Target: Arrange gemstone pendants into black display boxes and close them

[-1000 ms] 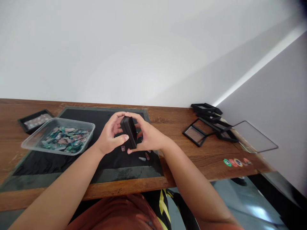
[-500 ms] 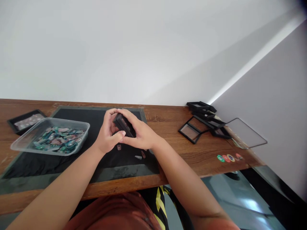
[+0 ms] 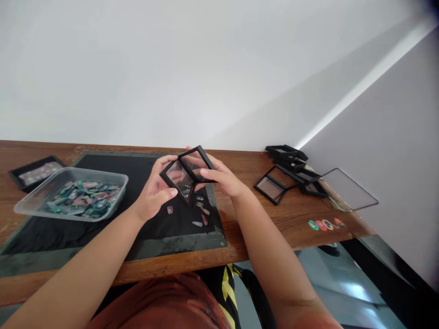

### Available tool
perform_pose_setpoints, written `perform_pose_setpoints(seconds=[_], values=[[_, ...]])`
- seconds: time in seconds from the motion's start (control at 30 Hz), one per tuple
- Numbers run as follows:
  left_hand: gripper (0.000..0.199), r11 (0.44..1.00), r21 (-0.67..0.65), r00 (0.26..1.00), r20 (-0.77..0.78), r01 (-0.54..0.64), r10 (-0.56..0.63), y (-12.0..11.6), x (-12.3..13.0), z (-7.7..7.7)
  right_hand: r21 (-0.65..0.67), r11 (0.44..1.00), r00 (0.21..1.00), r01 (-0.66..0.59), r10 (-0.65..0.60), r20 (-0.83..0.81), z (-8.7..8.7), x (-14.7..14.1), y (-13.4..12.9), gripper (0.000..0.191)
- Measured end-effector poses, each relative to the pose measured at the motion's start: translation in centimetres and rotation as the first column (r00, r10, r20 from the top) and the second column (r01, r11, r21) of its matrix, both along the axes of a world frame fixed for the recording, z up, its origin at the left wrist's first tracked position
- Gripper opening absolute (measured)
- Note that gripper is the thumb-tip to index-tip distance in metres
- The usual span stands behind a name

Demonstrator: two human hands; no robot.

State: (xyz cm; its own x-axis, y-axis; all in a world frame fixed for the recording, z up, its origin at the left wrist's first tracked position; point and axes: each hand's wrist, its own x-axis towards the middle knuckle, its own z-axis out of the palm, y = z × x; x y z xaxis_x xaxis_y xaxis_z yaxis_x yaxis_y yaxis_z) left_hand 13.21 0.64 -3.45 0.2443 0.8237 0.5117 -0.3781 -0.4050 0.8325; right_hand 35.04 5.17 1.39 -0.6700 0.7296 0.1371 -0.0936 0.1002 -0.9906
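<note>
Both my hands hold a black-framed display case [image 3: 192,165] with clear film windows, folded open like a book above the mat. My left hand [image 3: 156,192] grips its left half, thumb on the lower edge. Fingers of my right hand [image 3: 222,177] are closed round the right half, with the thumb on the front and others showing through the film. Below the case, several small polished stones lie on the dark mat [image 3: 171,230], among them a pink stone [image 3: 170,209], a reddish teardrop stone [image 3: 205,220] and a pale pointed stone [image 3: 197,224].
On the left stands a clear plastic tub [image 3: 121,187] of teal and pink stones, beside a black tray [image 3: 25,185] with pale pieces. At right lie an open display case [image 3: 274,188], a pile of black cases [image 3: 286,153], a thin wire-like frame [image 3: 361,208] and round stickers [image 3: 322,225].
The display case was folded between my hands and is now opened out into two halves. My right hand has moved to the right, uncovering more stones on the mat.
</note>
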Motion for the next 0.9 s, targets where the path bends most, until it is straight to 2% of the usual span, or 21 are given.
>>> perform_pose_setpoints(seconds=[0.13, 0.27, 0.37, 0.53, 0.73, 0.9], values=[[0.059, 0.999, -0.003, 0.999, -0.02, -0.035, 0.035, -0.1, -0.2, -0.2, -0.061, 0.977, 0.977, 0.206, -0.209, -0.047, 0.2, 0.0, 0.3, 0.055], [0.049, 0.996, -0.068, 0.998, -0.03, -0.049, 0.047, -0.4, 0.2, -0.7, -0.026, 0.928, 0.929, 0.371, -0.37, 0.022, 0.4, -0.4, 0.2, 0.055], [0.049, 0.992, -0.108, 0.997, -0.04, -0.071, 0.067, -0.4, 0.5, -0.9, 0.016, 0.914, 0.911, 0.404, -0.404, 0.077, 0.4, -0.7, 0.1, 0.056], [0.052, 0.985, -0.165, 0.998, -0.049, -0.04, 0.033, -0.5, 0.2, -0.5, 0.058, 0.898, 0.899, 0.436, -0.437, 0.023, -0.1, -0.9, 0.5, 0.066], [0.05, 0.98, -0.198, 0.989, -0.138, 0.02, -0.048, -0.7, 0.0, 0.3, -0.035, 0.857, 0.858, 0.514, -0.514, 0.007, -0.6, -1.3, 1.4, 0.069], [0.046, 0.974, -0.225, 0.976, -0.215, -0.013, -0.037, -0.6, 0.3, 0.5, -0.094, 0.829, 0.834, 0.551, -0.55, 0.042, -1.1, -1.7, 1.9, 0.074]])
